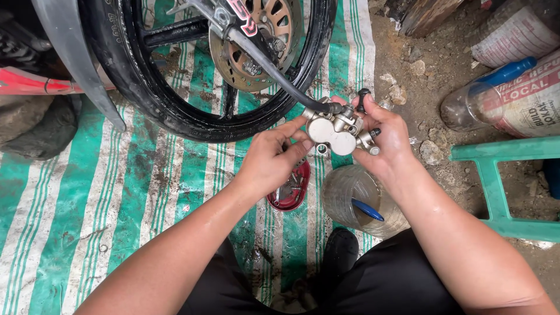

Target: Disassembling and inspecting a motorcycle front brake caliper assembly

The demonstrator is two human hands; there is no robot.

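Observation:
A grey metal brake caliper (pixel 333 132) hangs on a black rubber hose (pixel 269 65) that runs up to the motorcycle front wheel (pixel 175 114). My right hand (pixel 388 140) grips the caliper from the right side, fingers wrapped behind it. My left hand (pixel 271 160) touches its lower left edge with thumb and fingertips. The brake disc (pixel 245 64) sits inside the wheel above the hands.
A red dish (pixel 290 191) with small metal parts lies under my left hand on the green-and-white striped tarp (pixel 87 204). A cut plastic jar (pixel 359 201) holds a blue-handled tool. A green plastic stool (pixel 501 181), bottles and sacks stand at the right on dirt.

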